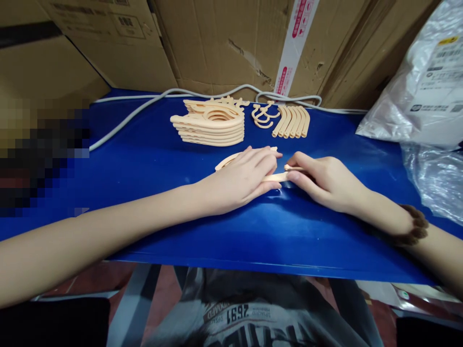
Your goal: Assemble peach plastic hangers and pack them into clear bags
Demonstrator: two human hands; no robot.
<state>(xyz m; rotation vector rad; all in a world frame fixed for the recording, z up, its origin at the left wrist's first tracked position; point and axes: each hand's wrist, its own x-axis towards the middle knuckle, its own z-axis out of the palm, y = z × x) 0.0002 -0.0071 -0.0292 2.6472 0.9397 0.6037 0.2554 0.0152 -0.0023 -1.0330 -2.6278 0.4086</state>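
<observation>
On the blue tabletop, my left hand (249, 176) lies over a beige plastic hanger (227, 162), its fingers closed round the piece and covering most of it. One curved end shows at the far left of the hand, another piece beyond the fingertips. From the right, my right hand (318, 180) pinches the end of a beige hanger arm (277, 178) between thumb and fingers. The joint there is partly hidden by the fingers. Behind the hands stands a stack of beige hangers (210, 132). To its right lie several loose hooks (264, 114) and a row of curved hanger arms (292, 121).
Cardboard boxes (224, 43) stand along the back of the blue table (152, 231). A white cable (126, 126) runs before them. At right sits a clear plastic-wrapped parcel (415, 86). A blurred-out area covers the left edge.
</observation>
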